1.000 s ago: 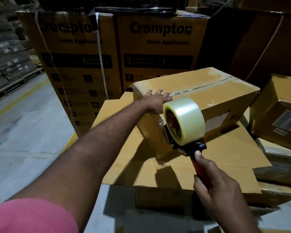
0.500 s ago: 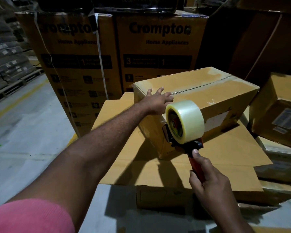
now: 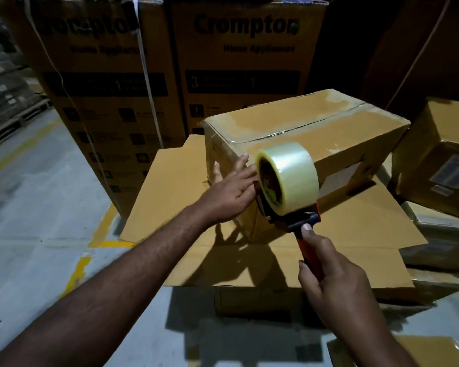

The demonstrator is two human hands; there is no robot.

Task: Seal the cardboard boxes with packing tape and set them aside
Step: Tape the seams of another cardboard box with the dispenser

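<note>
**Head view.** The box (image 3: 302, 133) under work stood on a flat cardboard sheet (image 3: 170, 207), in front of two tall printed cartons (image 3: 244, 62) and just beside a labelled box (image 3: 440, 160) on my right. Its top flaps were closed. A glossy band along the centre seam read to me as tape already laid.

My left hand (image 3: 231, 192) lay flat on the near end face. Its fingers were straight and spread, grasping nothing and only pressing on the cardboard. My right hand (image 3: 331, 282) was wrapped round the orange handle of the tape dispenser (image 3: 289, 181), with the thumb up against the black neck. The clear roll stood just in front of the box's near corner. It hid the blade and any spot where tape met cardboard, so I could not tell whether a strip was attached there.

**Step in hand, as I judged it:** carrying the seam strip over the top edge and down the end face.

- I would hold the dispenser's mouth hard against the cardboard and pull straight down in line with the seam.
- The flat hand should follow behind and rub the tail down without wrinkles or trapped air.
- A twist of the wrist should cut the strip cleanly.
- Pushing too hard with the flat hand could slide the box on the smooth sheet, so pressure belonged square to the face.

Setting the box aside was not yet begun.
</note>
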